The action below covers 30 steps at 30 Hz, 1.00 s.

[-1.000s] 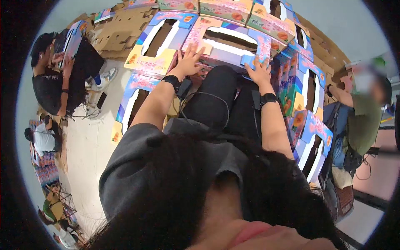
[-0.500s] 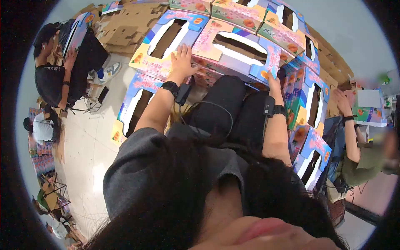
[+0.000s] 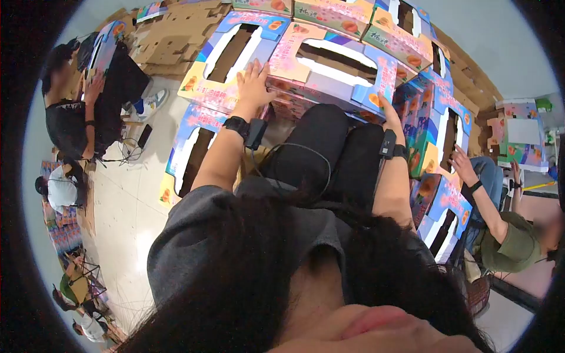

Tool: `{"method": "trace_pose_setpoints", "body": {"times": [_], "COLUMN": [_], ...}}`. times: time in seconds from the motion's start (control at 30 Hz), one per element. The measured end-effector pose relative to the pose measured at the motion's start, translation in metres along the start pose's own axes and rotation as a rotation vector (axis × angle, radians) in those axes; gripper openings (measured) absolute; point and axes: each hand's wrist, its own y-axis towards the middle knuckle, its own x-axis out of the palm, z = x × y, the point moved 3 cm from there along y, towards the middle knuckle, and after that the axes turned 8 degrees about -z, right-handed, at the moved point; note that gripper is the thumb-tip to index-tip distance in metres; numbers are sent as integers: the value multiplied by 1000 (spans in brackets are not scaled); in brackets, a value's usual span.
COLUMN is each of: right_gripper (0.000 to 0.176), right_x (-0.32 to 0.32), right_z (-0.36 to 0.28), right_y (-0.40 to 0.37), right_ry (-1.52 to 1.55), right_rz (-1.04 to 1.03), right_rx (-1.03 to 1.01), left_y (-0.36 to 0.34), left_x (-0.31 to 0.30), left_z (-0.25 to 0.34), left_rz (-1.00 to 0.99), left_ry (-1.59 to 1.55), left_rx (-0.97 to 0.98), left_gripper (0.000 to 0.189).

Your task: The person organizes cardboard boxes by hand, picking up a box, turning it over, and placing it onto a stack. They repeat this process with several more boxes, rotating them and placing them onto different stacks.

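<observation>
In front of my knees stands a printed fruit carton [image 3: 318,82] with a white-edged opening in its top, dark inside. My left hand [image 3: 253,88] lies with spread fingers at its left end, where it meets another carton [image 3: 218,70] with the same print. At the right front corner, my right hand [image 3: 392,117] rests against the carton with a digit stretched along its side; the rest of its fingers are partly hidden. Each wrist wears a black strap with a small device, and a cable runs from the left one.
More printed cartons [image 3: 335,17] are stacked behind, and others [image 3: 450,135] stand at my right. A co-worker's hand [image 3: 465,167] is by those right-hand cartons. Flattened cardboard [image 3: 170,44] lies at the back left. Another person [image 3: 70,117] sits at the left beside a carton.
The co-worker's hand on the right has come from a box farther back to the nearer carton. My hands stay nearly in place on the carton; the view has shifted slightly.
</observation>
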Motion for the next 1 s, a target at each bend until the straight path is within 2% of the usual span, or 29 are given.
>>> {"method": "trace_pose_setpoints", "body": {"times": [0.17,0.27,0.37,0.57,0.7,0.77,0.83,0.93,1.0], "right_gripper": [54,53,52,52,64,64,56,51,51], "right_x": [0,5,21,6,11,2,-1,4,6], "right_z": [-10,-17,-33,-32,-57,-56,-56,-63,-65], "right_y": [-12,-26,-50,-42,-99,-118,-140,-169,-177], "right_ry": [80,184,152,164,107,109,254,400,467], "right_rz": [-15,-22,-53,-61,143,224,183,131,61], "right_rx": [-137,-105,-51,-208,-396,-477,-475,-523,-609], "left_y": [2,1,0,4,-9,-17,-29,-40,-35], "left_x": [1,0,-2,1,-25,-30,-40,-46,-38], "left_z": [-4,-5,-3,-9,11,23,40,73,92], "left_rz": [4,5,-4,-76,206,342,429,461,228], "left_ry": [-30,-36,-36,-162,-238,-435,-600,-1217,-1602], "left_rx": [-3,4,14,31,153,133,73,34,77], "left_gripper": [97,96,95,93,97,101,103,95,89]}}
